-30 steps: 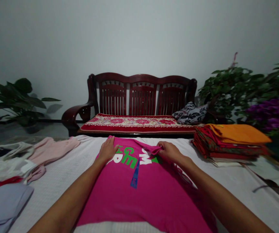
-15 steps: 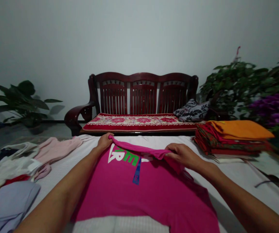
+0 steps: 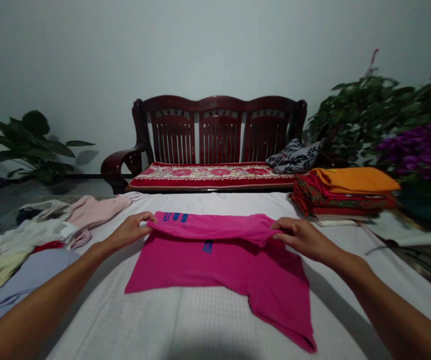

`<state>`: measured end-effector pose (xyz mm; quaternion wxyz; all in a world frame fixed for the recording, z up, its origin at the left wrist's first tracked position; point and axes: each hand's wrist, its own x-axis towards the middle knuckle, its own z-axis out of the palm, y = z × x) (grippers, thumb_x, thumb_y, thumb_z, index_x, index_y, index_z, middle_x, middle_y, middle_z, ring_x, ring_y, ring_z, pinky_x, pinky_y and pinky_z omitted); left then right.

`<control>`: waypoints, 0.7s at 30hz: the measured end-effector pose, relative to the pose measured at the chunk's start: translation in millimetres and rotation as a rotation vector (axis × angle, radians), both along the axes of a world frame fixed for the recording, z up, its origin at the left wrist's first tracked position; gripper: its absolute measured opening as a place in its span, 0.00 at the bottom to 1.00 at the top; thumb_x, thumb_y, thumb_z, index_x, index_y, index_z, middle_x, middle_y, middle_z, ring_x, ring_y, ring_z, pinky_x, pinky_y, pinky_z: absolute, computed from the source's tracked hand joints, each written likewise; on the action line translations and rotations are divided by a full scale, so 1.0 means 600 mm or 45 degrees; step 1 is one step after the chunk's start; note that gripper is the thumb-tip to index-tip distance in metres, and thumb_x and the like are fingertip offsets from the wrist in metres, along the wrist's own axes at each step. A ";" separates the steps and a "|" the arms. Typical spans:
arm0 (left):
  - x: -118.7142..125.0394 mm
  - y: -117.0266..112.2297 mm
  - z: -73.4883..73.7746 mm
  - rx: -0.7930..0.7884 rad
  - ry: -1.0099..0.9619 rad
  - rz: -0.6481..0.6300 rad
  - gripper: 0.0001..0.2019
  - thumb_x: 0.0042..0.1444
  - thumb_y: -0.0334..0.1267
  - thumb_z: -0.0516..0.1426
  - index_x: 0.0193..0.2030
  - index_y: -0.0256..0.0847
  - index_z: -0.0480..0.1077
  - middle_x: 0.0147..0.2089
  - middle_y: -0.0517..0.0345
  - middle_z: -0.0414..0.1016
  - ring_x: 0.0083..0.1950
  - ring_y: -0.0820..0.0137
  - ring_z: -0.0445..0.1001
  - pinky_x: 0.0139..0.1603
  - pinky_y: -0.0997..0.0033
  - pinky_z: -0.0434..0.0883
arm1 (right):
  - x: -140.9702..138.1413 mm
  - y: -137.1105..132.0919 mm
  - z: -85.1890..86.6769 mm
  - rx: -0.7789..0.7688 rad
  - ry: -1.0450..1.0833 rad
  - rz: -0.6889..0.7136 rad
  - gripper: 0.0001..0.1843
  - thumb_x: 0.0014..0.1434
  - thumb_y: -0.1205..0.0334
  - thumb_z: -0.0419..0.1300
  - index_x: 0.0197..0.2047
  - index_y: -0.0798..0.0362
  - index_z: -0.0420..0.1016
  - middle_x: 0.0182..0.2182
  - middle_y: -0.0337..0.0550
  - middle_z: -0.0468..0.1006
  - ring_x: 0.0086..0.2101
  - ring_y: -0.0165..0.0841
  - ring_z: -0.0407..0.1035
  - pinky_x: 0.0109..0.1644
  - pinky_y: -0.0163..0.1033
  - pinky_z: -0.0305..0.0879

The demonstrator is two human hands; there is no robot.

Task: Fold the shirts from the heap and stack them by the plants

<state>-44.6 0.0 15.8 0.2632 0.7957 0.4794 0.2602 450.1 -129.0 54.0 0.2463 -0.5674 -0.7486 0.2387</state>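
Note:
A magenta T-shirt (image 3: pixel 193 265) with blue print lies on the white-covered surface (image 3: pixel 133 330), its far part folded over toward me. At the left end of the raised fold, my left hand (image 3: pixel 133 230) pinches the fabric between thumb and fingers. My right hand (image 3: pixel 294 236) grips the fold's other end the same way. Between the two hands the folded edge runs nearly straight, slightly lifted above the lower layer. One sleeve (image 3: pixel 286 310) points toward me at the right. Most of the shirt's chest lettering is hidden under the fold.
Loose clothes (image 3: pixel 39 250) lie heaped at the left. A stack of folded fabrics (image 3: pixel 350 182), orange on top, stands at the back right. Behind the surface is a dark wooden bench (image 3: pixel 219 135) with a patterned cushion (image 3: pixel 294 156). Plants (image 3: pixel 369 115) flank it.
Both hands have drawn the shirt's far edge toward me and down, forming a fold that covers the white and green lettering. My left hand has moved left and the hands are farther apart.

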 end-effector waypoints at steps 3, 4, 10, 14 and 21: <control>-0.008 -0.040 -0.006 -0.086 0.022 -0.011 0.10 0.48 0.43 0.57 0.34 0.43 0.74 0.38 0.60 0.79 0.44 0.62 0.76 0.51 0.68 0.70 | -0.008 -0.033 0.001 -0.097 0.087 0.031 0.19 0.60 0.45 0.60 0.35 0.53 0.79 0.30 0.41 0.77 0.32 0.34 0.67 0.36 0.36 0.62; -0.011 -0.050 -0.008 -0.101 0.028 -0.008 0.10 0.48 0.43 0.56 0.34 0.43 0.74 0.38 0.59 0.79 0.44 0.61 0.76 0.51 0.67 0.70 | -0.009 -0.043 -0.001 -0.117 0.109 0.038 0.19 0.60 0.44 0.60 0.34 0.53 0.79 0.29 0.40 0.76 0.32 0.34 0.67 0.36 0.36 0.62; -0.016 -0.093 -0.005 -0.115 0.109 -0.069 0.10 0.46 0.40 0.54 0.34 0.43 0.74 0.37 0.60 0.79 0.44 0.62 0.76 0.49 0.69 0.70 | -0.004 -0.082 -0.021 -0.182 0.096 0.048 0.20 0.61 0.43 0.60 0.33 0.53 0.78 0.27 0.39 0.75 0.30 0.33 0.66 0.34 0.36 0.60; -0.017 -0.116 0.001 -0.132 0.132 -0.122 0.10 0.45 0.39 0.54 0.34 0.43 0.74 0.37 0.60 0.79 0.43 0.63 0.76 0.48 0.70 0.70 | -0.002 -0.102 -0.032 -0.182 0.098 0.059 0.18 0.62 0.46 0.59 0.34 0.53 0.78 0.30 0.39 0.76 0.32 0.33 0.67 0.36 0.36 0.62; -0.035 -0.142 -0.003 -0.247 0.154 -0.073 0.11 0.45 0.42 0.56 0.33 0.43 0.74 0.36 0.58 0.80 0.42 0.61 0.75 0.47 0.68 0.71 | -0.001 -0.135 -0.041 -0.264 0.258 0.060 0.19 0.61 0.44 0.60 0.39 0.52 0.78 0.33 0.42 0.77 0.36 0.36 0.69 0.40 0.37 0.64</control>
